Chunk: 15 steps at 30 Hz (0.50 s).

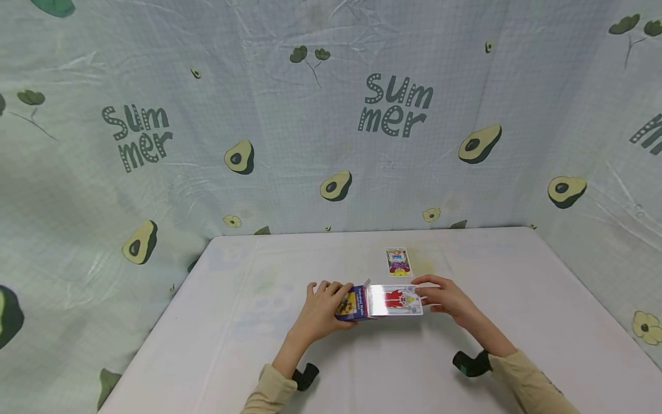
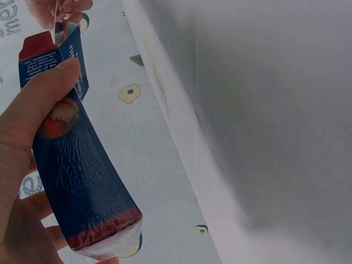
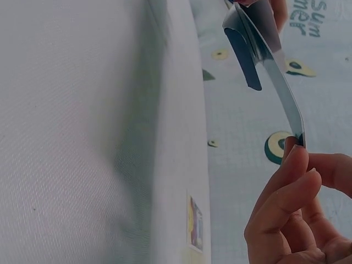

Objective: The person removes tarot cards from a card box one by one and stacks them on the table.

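Note:
My left hand (image 1: 322,310) grips a dark blue card box (image 1: 354,303) with red trim, fingers over its far side. In the left wrist view the thumb presses on the box (image 2: 82,165) near its open end, where the flaps stand out. A tarot-style card (image 1: 394,300) with a red figure sticks out of that end toward the right. My right hand (image 1: 447,299) pinches the card's outer end. In the right wrist view the card (image 3: 283,91) looks slightly bent between box and fingertips; whether others lie behind it I cannot tell.
A colourful card (image 1: 398,262) lies on the white-covered table (image 1: 248,356), just beyond the hands. Behind the table hangs a pale curtain (image 1: 279,115) with avocado prints. Black wrist devices (image 1: 472,364) sit below both hands.

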Motion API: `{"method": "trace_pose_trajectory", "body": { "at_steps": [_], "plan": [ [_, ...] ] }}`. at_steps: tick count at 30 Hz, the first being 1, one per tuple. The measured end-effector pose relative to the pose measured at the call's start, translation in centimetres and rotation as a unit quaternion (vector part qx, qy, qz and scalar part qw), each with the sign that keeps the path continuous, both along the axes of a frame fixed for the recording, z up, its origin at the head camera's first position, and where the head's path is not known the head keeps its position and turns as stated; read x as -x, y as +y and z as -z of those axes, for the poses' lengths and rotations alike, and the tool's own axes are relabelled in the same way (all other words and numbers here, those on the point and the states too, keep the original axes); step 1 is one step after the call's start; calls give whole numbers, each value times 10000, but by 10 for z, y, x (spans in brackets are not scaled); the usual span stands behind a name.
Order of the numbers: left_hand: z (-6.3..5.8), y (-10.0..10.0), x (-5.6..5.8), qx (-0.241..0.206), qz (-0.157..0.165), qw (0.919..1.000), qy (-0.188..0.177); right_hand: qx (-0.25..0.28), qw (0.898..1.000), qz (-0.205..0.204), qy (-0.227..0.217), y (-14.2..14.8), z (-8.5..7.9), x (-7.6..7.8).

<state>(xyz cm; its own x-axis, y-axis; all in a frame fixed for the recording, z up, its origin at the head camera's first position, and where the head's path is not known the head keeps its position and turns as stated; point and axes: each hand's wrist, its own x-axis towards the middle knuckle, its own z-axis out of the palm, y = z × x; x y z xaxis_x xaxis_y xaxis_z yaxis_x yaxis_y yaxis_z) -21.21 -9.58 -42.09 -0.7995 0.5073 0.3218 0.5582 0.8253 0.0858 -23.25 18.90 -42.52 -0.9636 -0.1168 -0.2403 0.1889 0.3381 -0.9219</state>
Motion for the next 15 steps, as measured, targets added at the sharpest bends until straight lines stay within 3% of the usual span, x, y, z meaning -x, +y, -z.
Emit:
{"method": "trace_pose_trajectory", "body": {
  "at_steps": [15],
  "plan": [
    [3,-1,2,41,-3,9999,136,162,9995,220,-142,7,-3,2]
  ]
}}
